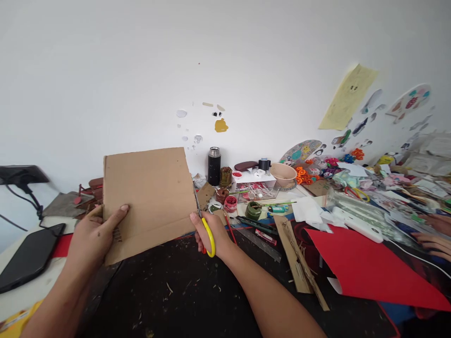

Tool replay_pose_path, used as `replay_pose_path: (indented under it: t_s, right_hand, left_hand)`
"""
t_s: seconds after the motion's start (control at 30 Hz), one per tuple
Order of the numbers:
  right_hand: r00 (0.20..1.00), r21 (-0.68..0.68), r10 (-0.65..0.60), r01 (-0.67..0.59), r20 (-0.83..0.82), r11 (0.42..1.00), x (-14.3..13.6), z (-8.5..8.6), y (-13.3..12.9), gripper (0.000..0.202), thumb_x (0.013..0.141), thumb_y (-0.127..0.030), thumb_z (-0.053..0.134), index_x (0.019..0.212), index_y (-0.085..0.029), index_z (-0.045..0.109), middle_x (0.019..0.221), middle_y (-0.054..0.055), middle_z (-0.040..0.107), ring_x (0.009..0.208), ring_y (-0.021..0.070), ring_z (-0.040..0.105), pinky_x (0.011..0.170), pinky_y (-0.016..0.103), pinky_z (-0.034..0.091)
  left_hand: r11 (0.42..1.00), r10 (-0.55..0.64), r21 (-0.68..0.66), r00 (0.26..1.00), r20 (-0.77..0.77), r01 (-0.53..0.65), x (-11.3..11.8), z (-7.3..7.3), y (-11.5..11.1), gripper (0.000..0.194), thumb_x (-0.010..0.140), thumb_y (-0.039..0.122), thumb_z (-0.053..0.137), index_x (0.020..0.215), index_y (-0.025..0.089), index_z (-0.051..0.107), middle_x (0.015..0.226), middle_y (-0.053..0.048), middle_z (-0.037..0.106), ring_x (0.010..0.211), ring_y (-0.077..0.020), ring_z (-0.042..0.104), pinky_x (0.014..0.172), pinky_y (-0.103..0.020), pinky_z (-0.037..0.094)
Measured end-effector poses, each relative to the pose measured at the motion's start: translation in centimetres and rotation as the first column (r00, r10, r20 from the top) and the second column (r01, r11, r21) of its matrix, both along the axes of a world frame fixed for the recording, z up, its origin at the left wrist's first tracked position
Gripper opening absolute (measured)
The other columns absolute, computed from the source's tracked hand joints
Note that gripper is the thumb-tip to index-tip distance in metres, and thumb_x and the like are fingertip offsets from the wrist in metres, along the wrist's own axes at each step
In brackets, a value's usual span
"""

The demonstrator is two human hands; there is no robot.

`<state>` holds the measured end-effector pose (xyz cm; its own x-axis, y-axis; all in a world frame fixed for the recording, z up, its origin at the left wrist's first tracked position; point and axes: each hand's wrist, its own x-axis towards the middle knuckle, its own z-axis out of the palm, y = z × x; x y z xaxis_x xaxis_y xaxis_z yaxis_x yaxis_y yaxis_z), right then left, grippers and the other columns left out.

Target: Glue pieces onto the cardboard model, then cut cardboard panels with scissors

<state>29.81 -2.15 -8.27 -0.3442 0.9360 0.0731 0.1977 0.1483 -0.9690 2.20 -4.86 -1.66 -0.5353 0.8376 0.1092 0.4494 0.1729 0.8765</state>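
Observation:
A brown cardboard piece (pixel 151 192) is held up over the dark table, its left edge gripped by my left hand (pixel 95 234), thumb on the front and fingers behind. My right hand (pixel 211 234) is closed around the yellow and red handles of a pair of scissors (pixel 210 237). The blades point up along the cardboard's right edge, partly hidden by it. How far the blades are apart cannot be made out.
Behind stand a black thermos (pixel 214 166), paint jars (pixel 230 203) and a pink bowl (pixel 283 173). Cardboard strips (pixel 292 253) and a red sheet (pixel 373 267) lie right, a phone (pixel 30 256) left. Another person's hand (pixel 435 239) shows at the right edge.

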Motion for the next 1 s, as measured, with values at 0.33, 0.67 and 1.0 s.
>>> replay_pose_path:
  t_s: [0.33,0.67,1.0]
  right_hand:
    - [0.997,-0.044,0.064,-0.066,-0.034,0.997,-0.2,-0.5,0.8,0.067,0.098,-0.081,0.053,0.115,-0.018,0.066,0.071,0.002,0.072,0.06,0.0186,0.074,0.053,0.022,0.053]
    - [0.981,0.164,-0.003,-0.029,0.193,0.986,0.8,1.7,0.1,0.06,0.1,-0.077,0.055,0.105,-0.019,0.07,0.092,0.007,0.077,0.082,0.0215,0.076,0.07,0.025,0.053]
    - [0.999,-0.009,0.017,-0.016,0.039,1.0,0.3,1.4,-0.1,0.06,0.095,-0.079,0.06,0.106,-0.02,0.066,0.066,-0.003,0.064,0.044,0.0146,0.065,0.039,0.019,0.043]
  left_hand:
    - [1.0,-0.022,-0.013,0.975,0.221,0.025,2.1,2.7,-1.3,0.065,0.048,0.061,0.085,0.097,0.021,0.069,0.067,-0.002,0.075,0.051,-0.0228,0.066,0.043,-0.029,0.053]
    - [0.993,-0.101,-0.036,0.969,0.228,0.112,1.3,1.9,-0.8,0.062,0.049,0.066,0.087,0.084,0.017,0.072,0.085,-0.011,0.079,0.057,-0.0232,0.068,0.042,-0.029,0.051]
    - [0.997,-0.067,-0.03,0.979,0.194,0.074,2.8,3.6,-1.4,0.066,0.043,0.066,0.083,0.089,0.019,0.072,0.073,-0.006,0.074,0.05,-0.0226,0.062,0.041,-0.033,0.049]
